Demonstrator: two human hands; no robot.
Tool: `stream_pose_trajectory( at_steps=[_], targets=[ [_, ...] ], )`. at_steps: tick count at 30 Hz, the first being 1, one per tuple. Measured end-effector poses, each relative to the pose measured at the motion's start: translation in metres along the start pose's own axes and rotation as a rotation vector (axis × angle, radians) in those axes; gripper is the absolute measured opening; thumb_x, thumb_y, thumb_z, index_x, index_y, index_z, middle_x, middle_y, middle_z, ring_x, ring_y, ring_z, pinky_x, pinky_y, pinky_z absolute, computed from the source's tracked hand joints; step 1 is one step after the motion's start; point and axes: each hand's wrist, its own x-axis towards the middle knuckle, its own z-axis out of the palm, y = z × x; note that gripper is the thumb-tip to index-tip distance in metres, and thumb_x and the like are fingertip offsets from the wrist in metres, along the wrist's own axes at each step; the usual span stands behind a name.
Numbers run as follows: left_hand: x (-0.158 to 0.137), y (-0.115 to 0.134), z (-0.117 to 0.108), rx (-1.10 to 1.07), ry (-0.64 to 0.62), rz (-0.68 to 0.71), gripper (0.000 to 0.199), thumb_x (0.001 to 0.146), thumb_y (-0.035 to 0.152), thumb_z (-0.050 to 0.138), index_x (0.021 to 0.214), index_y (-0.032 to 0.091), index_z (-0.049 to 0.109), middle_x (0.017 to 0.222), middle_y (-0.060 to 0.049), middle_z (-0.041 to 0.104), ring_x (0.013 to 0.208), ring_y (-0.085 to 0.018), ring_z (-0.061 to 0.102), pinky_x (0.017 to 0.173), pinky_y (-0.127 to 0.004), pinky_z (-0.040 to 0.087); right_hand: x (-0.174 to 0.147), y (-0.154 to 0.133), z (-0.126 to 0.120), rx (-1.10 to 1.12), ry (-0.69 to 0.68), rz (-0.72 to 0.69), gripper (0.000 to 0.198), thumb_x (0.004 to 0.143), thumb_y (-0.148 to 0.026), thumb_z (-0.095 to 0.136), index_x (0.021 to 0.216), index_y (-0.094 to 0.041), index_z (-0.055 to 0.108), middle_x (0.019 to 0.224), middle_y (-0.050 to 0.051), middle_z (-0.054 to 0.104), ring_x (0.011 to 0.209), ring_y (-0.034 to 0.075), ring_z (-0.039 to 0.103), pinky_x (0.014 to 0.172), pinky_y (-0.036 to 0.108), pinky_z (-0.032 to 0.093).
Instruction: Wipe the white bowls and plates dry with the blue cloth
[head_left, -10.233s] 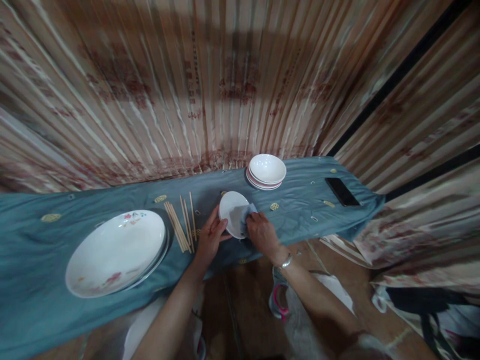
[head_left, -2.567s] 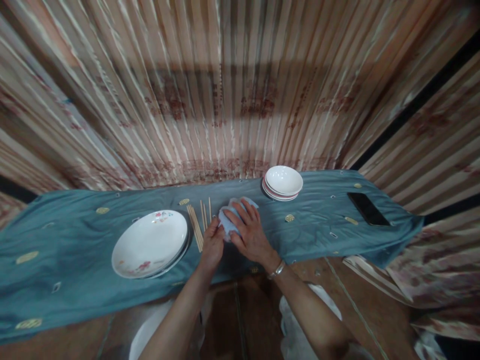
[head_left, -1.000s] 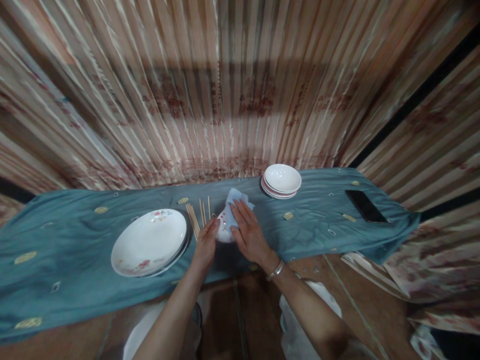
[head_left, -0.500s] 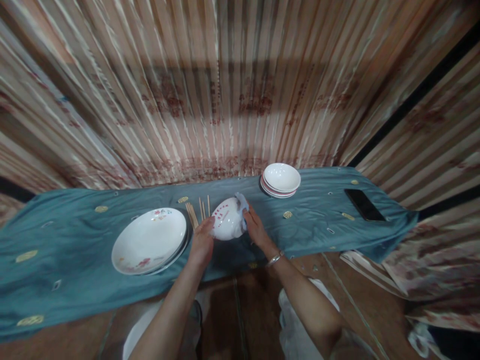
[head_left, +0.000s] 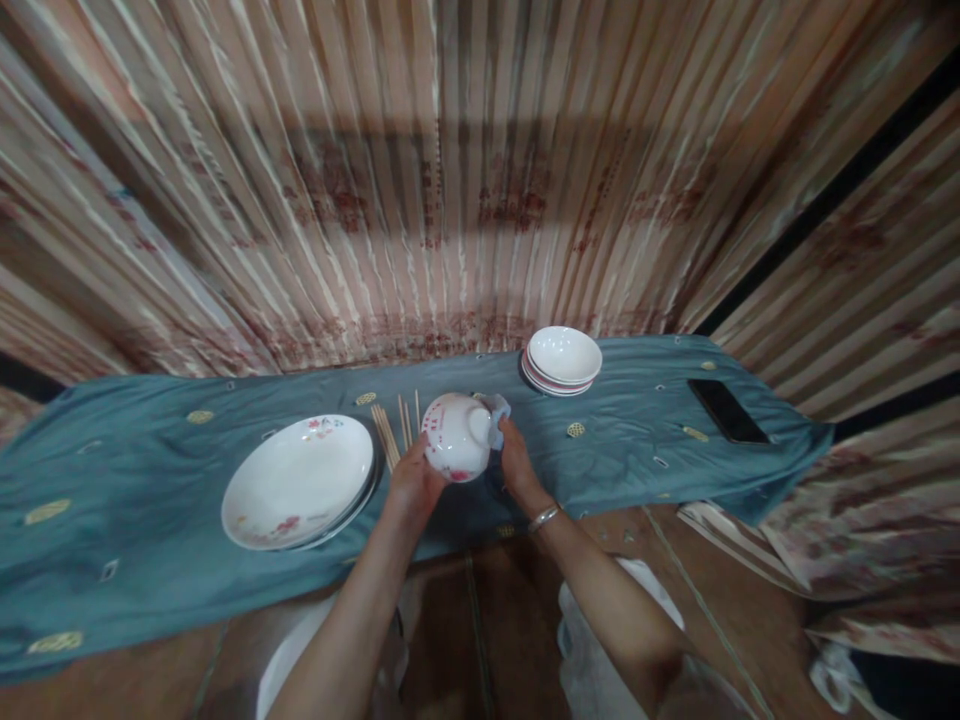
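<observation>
left hand (head_left: 414, 484) holds a bowl (head_left: 457, 438), inside hidden

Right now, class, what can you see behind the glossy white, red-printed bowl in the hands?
Beyond the white bowl show the patterned teal fabric tablecloth and pleated pinkish-brown curtain. Whatever the bowl directly covers cannot be seen.

The left hand (head_left: 414, 480) grips a white bowl with red print (head_left: 456, 440), tipped sideways; the right hand (head_left: 517, 455) holds a pale-blue cloth (head_left: 499, 410) at its foot. From that bowl, thin wooden sticks (head_left: 385, 438) lie at nine o'clock, stacked white bowls (head_left: 564, 358) at two.
</observation>
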Motion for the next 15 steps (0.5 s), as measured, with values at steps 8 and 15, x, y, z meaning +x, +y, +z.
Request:
stream_pose_trajectory(
  at_steps=[8,15],
  targets=[
    [0.011,-0.003,0.005,-0.064,0.096,-0.045,0.032,0.095,0.022,0.04,0.113,0.015,0.066,0.09,-0.011,0.076,0.107,-0.025,0.068,0.098,-0.039,0.051,-0.032,0.001,0.005,-0.294,-0.021,-0.068,0.068,0.096,-0.061,0.031,0.143,-0.014,0.044,0.144,0.013,0.052,0.141,0.023,0.039,0.119,0.043,0.027],
    [0.016,-0.001,0.002,-0.011,0.082,-0.029,0.025,0.091,0.026,0.049,0.106,0.019,0.067,0.096,-0.012,0.076,0.111,-0.028,0.065,0.091,-0.04,0.053,-0.057,0.005,0.004,-0.574,-0.097,-0.259,0.061,0.102,-0.043,0.028,0.155,-0.014,0.017,0.159,0.017,0.025,0.149,0.024,0.02,0.12,0.049,0.024]
  ],
)
